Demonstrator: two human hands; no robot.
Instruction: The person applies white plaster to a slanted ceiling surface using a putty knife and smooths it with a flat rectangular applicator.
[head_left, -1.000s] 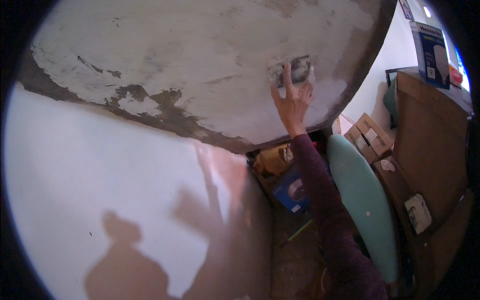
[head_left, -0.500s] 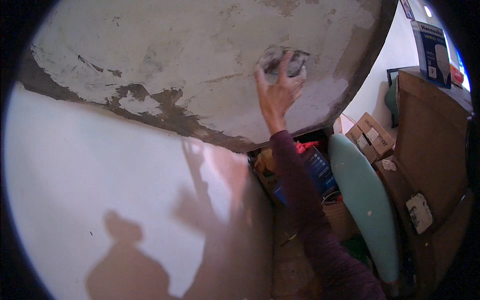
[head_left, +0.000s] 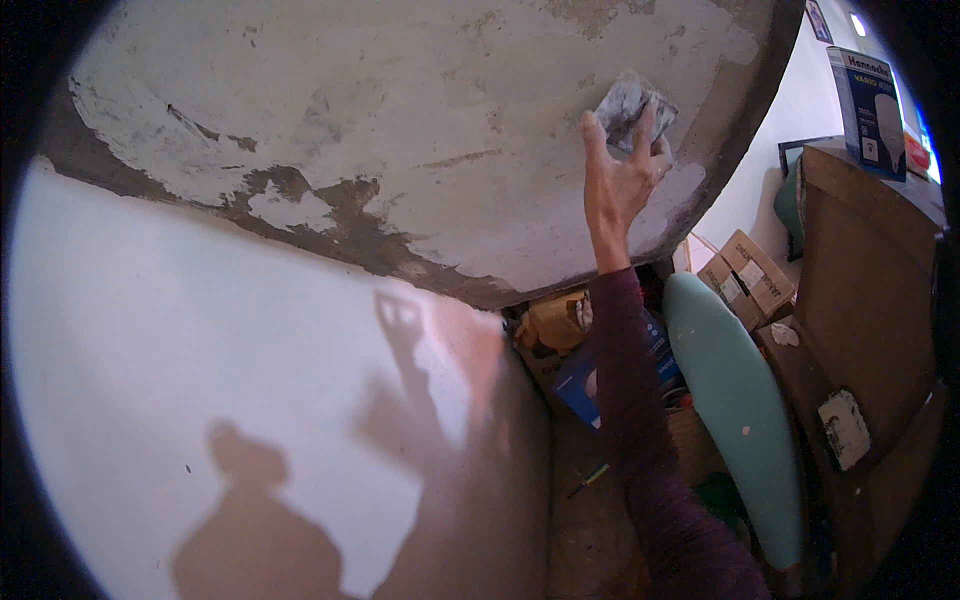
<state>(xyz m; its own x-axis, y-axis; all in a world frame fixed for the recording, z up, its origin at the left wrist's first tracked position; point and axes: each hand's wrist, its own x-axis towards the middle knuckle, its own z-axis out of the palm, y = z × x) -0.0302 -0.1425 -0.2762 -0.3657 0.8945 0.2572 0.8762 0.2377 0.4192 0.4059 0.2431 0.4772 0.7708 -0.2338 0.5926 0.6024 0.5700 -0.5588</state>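
Note:
Above me stretches a plastered surface (head_left: 450,100), pale grey-white with darker rough patches along its lower edge. My right hand (head_left: 622,190) reaches up to it, in a dark maroon sleeve. Between thumb and fingers it grips a flat grey pad (head_left: 622,98), smudged white and black, which lies against the plaster near its right side. The pad's material is unclear; it may be a sanding pad. My left hand is out of view.
A white wall (head_left: 200,310) with shadows stands below left. At right are a long teal padded board (head_left: 735,410), a cardboard box (head_left: 750,275), brown furniture (head_left: 870,270) with a putty-smeared piece (head_left: 845,430) on it, and a blue bulb box (head_left: 868,115). Bags and boxes (head_left: 575,375) crowd the corner.
My right hand has slid the grey pad to the right and slightly up across the plaster. My forearm shifted right too, uncovering more of the boxes behind it.

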